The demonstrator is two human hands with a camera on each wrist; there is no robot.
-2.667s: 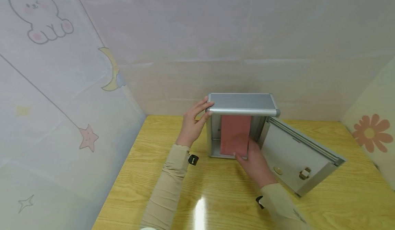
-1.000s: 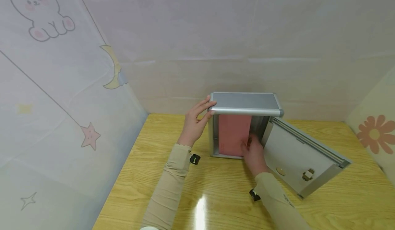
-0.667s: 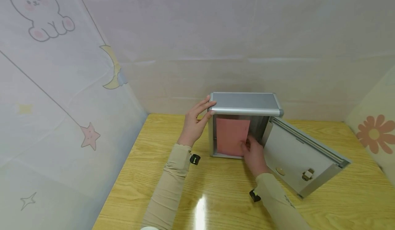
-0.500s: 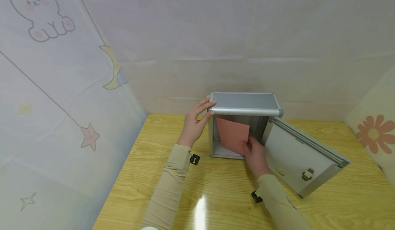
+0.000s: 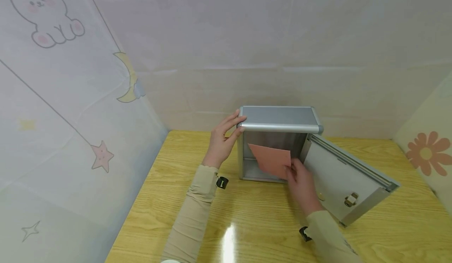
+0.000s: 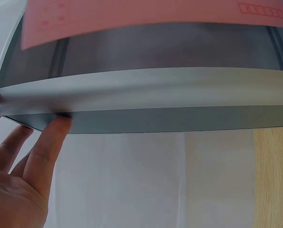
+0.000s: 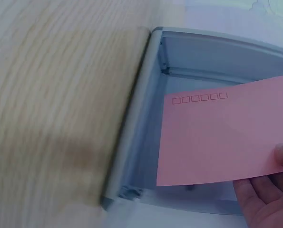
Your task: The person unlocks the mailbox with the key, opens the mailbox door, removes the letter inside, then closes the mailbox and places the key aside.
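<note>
My right hand (image 5: 301, 184) pinches a pink envelope (image 5: 270, 159) by its right edge, thumb on the near face. The envelope is tilted inside the open front of a silver metal mailbox (image 5: 280, 116), above its floor. In the right wrist view, a row of small printed squares runs along one edge of the envelope (image 7: 217, 133). My left hand (image 5: 222, 141) rests on the mailbox's upper left corner with its fingers spread. In the left wrist view, one fingertip of the left hand (image 6: 27, 175) touches the top panel.
The mailbox door (image 5: 344, 176) hangs open to the right, with a lock (image 5: 351, 199) on its inner face. Beneath everything is a wood-grain table (image 5: 176, 184). A pale printed curtain (image 5: 282, 39) stands close behind the mailbox.
The envelope stood upright against the mailbox's inside; it has since tipped over and shifted slightly right and toward me. My right hand moved right with it. The left hand has kept its place.
</note>
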